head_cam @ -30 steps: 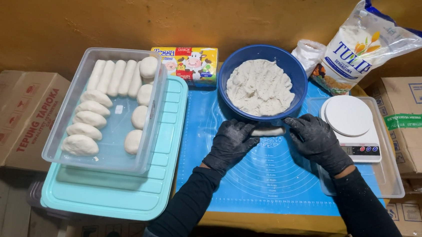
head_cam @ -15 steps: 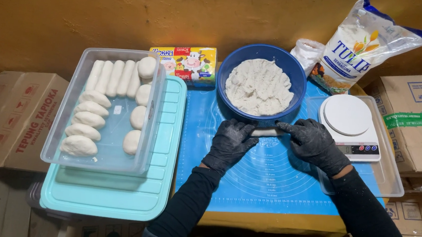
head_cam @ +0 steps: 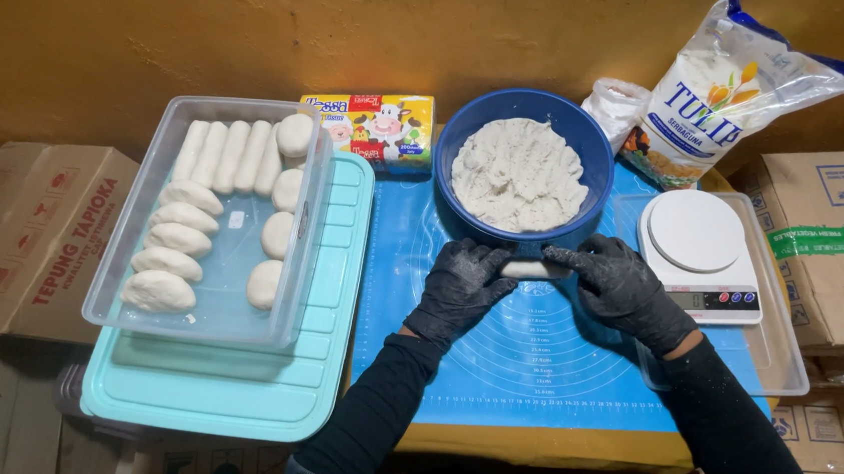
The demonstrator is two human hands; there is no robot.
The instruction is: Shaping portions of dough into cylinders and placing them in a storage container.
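Both hands are wearing black gloves dusted with flour. The left hand [head_cam: 460, 288] and the right hand [head_cam: 621, 288] are closing from either side on a short piece of white dough [head_cam: 532, 270], fingers curled around its ends, so both are holding the dough together. The dough piece is lying across the blue mat [head_cam: 522, 365], just in front of the blue bowl [head_cam: 470, 135], touching or nearly touching its near rim; cannot tell which.

The blue bowl is sitting at the far end of the mat and is holding a big lump of rough white dough [head_cam: 519, 174].

Left of the mat, a clear plastic tub [head_cam: 136, 295] is resting on a teal lid [head_cam: 229, 392]. Shaped dough pieces [head_cam: 167, 262] are lying inside the tub: long ones in a row at the far end, oval ones along the left side, round ones on the right.

Right of the bowl, a white kitchen scale [head_cam: 695, 233] is sitting in a clear tray [head_cam: 785, 346], just beside the right hand. A flour bag [head_cam: 724, 95] is leaning against the wall behind it, with a small white bag [head_cam: 615, 104] next to it. A yellow carton [head_cam: 370, 128] is standing behind the tub and bowl. Cardboard boxes [head_cam: 21, 236] are flanking both sides.
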